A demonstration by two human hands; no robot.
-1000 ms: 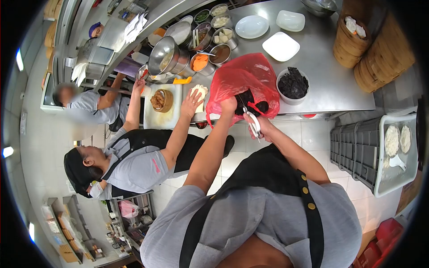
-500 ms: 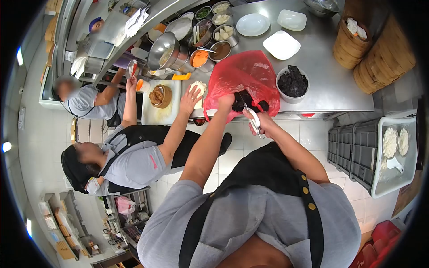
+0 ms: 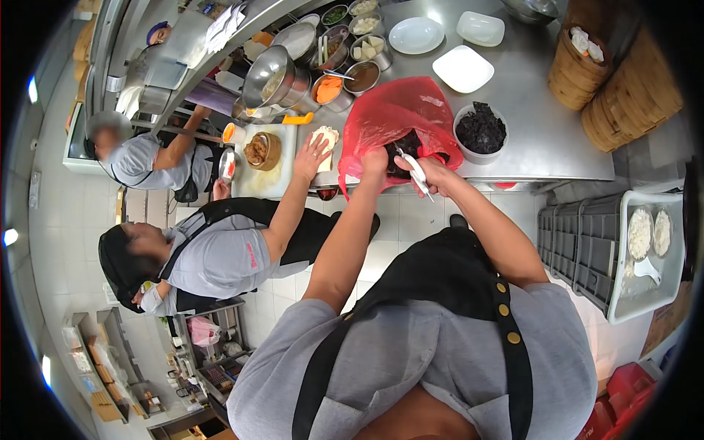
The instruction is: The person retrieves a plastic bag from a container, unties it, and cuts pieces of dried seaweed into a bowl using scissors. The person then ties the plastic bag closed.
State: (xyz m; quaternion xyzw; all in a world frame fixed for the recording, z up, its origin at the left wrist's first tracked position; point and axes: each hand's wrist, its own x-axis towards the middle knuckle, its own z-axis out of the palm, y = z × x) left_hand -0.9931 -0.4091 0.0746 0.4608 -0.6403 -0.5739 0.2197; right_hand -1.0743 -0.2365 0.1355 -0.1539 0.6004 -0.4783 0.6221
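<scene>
1. Pointing up and left, the metal scissors with white handles (image 3: 416, 174) make a long slanted line at the open mouth of the crinkly red plastic bag (image 3: 396, 103), by the thin black pieces (image 3: 403, 145).
2. I see them higher up than before, with their handle loops looking thinner.
3. My right hand (image 3: 435, 176) is curled round the handles, arm slanting up and left.
4. My left hand (image 3: 375, 161) is curled at the bag's edge, arm reaching up; I can't tell what its hidden fingertips pinch.

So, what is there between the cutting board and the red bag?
A co-worker's hand, resting on something pale I cannot identify; the head view shows it.
</scene>
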